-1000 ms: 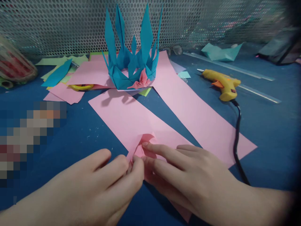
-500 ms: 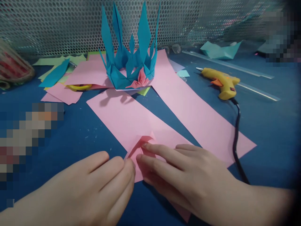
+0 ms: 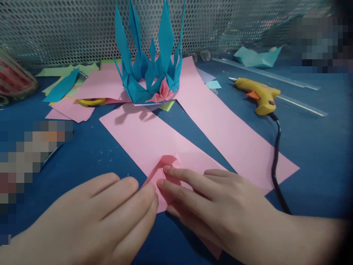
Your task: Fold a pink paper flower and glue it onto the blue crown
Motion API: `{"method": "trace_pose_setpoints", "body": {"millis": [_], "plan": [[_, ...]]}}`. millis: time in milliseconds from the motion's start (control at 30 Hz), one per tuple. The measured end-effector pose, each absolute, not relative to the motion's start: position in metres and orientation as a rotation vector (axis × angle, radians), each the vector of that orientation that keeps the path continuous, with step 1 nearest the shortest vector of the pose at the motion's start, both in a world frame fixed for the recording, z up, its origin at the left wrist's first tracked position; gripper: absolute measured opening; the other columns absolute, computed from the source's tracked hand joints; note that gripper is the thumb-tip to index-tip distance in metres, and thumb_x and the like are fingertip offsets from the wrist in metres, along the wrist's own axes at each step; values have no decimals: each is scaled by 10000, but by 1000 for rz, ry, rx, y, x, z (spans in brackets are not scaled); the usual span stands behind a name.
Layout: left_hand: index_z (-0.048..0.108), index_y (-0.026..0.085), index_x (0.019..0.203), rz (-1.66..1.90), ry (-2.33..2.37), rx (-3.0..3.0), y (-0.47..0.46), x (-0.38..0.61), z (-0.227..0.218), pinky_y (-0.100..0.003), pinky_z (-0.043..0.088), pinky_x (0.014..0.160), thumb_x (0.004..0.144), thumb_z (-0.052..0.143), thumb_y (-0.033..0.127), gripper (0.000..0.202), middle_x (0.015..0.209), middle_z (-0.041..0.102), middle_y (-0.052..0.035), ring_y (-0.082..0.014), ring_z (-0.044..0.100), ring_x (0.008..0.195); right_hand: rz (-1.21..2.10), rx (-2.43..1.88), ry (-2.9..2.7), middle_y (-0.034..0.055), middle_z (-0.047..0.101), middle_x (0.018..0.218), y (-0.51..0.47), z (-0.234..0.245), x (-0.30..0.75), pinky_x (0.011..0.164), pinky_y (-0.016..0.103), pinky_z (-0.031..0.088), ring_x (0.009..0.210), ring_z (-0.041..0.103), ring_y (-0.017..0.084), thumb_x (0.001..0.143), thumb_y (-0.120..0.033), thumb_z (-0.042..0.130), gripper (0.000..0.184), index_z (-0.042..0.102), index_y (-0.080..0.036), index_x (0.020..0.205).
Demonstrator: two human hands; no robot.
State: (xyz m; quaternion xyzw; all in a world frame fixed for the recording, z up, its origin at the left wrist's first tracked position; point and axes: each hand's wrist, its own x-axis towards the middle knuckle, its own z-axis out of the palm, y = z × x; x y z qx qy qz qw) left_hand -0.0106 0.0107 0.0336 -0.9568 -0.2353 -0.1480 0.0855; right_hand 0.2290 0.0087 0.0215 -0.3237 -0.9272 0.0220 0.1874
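Note:
A small piece of folded pink paper [image 3: 163,198] lies between my two hands, partly raised along a crease. My left hand [image 3: 102,217] is closed, its curled fingertips pinching the paper's left edge; its thumb is hidden. From the right, my right hand [image 3: 217,198] grips the same paper, with two fingertips pressed onto the fold and the thumb lower down at its near edge. Beneath and behind the fold lies a wide pink paper strip [image 3: 138,129]. Beyond it stands a blue folded-paper crown [image 3: 138,94] with a small pink paper flower [image 3: 163,94] on its front.
A yellow glue gun [image 3: 259,94] lies at the right, its black cord [image 3: 275,154] running toward me. Clear glue sticks [image 3: 300,105] and a pale teal folded paper [image 3: 256,57] are behind it. Paper scraps [image 3: 70,108] lie left. A perforated metal panel [image 3: 74,29] closes the back.
My left hand has shifted slightly left and up along the paper's edge. The right hand keeps its hold, and the whole view has moved a little.

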Motion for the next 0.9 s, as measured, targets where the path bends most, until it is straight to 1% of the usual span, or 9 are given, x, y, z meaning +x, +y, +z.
{"method": "trace_pose_setpoints", "body": {"millis": [33, 100, 167, 300, 400, 500, 633, 767, 900], "plan": [[641, 248, 1064, -517, -700, -2815, 13, -9, 35, -345, 440, 820, 958, 392, 146, 289, 1123, 693, 25, -184, 577, 933, 58, -900, -2613, 77, 739, 1034, 9, 22, 229, 467, 309, 490, 685, 694, 159, 1056, -207, 356, 342, 690, -146, 1104], [638, 201, 1078, -506, -717, -2752, 17, -8, 37, -363, 429, 841, 976, 414, 150, 252, 1195, 665, -2, -199, 560, 965, 50, -891, -2615, 87, 741, 1057, 8, 22, 228, 486, 308, 513, 693, 699, 161, 1053, -191, 360, 347, 698, -135, 1108], [628, 194, 1080, -508, -697, -2738, 20, -6, 37, -363, 420, 840, 991, 408, 142, 243, 1223, 653, -2, -194, 553, 976, 58, -903, -2604, 91, 747, 1040, 8, 21, 228, 492, 316, 529, 675, 700, 166, 1053, -196, 368, 348, 704, -124, 1107], [619, 211, 1111, -502, -733, -2783, 20, -4, 36, -356, 409, 840, 1001, 417, 142, 240, 1166, 685, 21, -186, 543, 996, 70, -924, -2587, 92, 751, 1013, 8, 21, 228, 485, 324, 537, 680, 712, 179, 1053, -208, 373, 351, 706, -123, 1123], [609, 191, 1142, -479, -714, -2798, 19, -3, 34, -366, 396, 846, 1008, 409, 144, 245, 1137, 697, 2, -197, 527, 989, 39, -928, -2576, 95, 750, 1014, 7, 20, 227, 462, 318, 517, 689, 714, 179, 1052, -205, 373, 356, 719, -131, 1088], [633, 186, 1092, -439, -616, -2804, 20, -3, 34, -371, 385, 859, 995, 382, 105, 280, 1125, 690, -6, -201, 518, 1000, 34, -923, -2579, 97, 748, 1012, 8, 20, 227, 451, 313, 510, 674, 708, 172, 1052, -204, 372, 353, 717, -134, 1077], [660, 184, 1048, -353, -599, -2818, 24, -2, 33, -391, 375, 890, 1004, 338, 112, 333, 1205, 662, -14, -215, 512, 1029, -4, -903, -2586, 104, 750, 1024, 8, 20, 228, 440, 318, 507, 635, 692, 168, 1048, -194, 375, 346, 709, -124, 1106], [712, 169, 985, -356, -657, -2822, 25, 0, 34, -397, 382, 849, 1008, 288, 119, 428, 1137, 700, -40, -235, 525, 987, -7, -895, -2585, 104, 752, 1041, 7, 18, 228, 470, 329, 528, 615, 681, 164, 1048, -209, 390, 339, 700, -117, 1152], [724, 178, 949, -386, -644, -2791, 24, 3, 32, -386, 392, 803, 1004, 270, 97, 464, 1122, 703, -45, -228, 526, 936, 1, -878, -2591, 113, 745, 1093, 7, 17, 229, 489, 322, 515, 669, 692, 168, 1041, -202, 409, 324, 683, -106, 1184]]}}
